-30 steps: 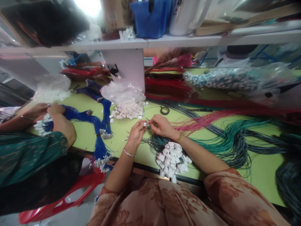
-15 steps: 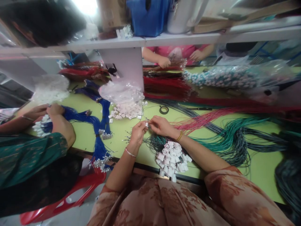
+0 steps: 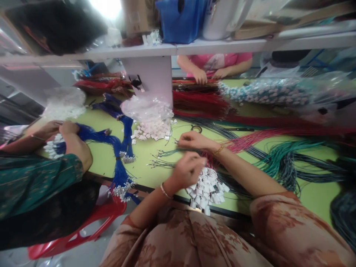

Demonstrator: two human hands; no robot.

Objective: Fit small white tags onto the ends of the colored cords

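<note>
My right hand (image 3: 191, 141) is closed, thumb and fingertips together, with small metal wire tips (image 3: 176, 141) poking out at its left. Lower down, my left hand (image 3: 187, 171) is slightly blurred, its fingers curled together at the upper left edge of a pile of white plastic connector housings (image 3: 207, 189). Something small and pale shows at its fingertips, too smeared to name. Thin dark green wires (image 3: 164, 152) with bare tips run to the left from under my hands. Pink wires (image 3: 241, 139) stretch away to the right of my right hand.
Green and grey wire bundles (image 3: 280, 159) lie at right. A roll of black tape (image 3: 196, 128) and a bag of white parts (image 3: 148, 111) sit beyond my hands. At left, a co-worker's hands (image 3: 68, 128) handle blue wires (image 3: 97, 135). Another person works across the table, under the shelf (image 3: 222, 45).
My left hand has left the white piece position beside my right hand and moved right and toward me, over the pile. My right hand stays nearly in place. The view shifted slightly.
</note>
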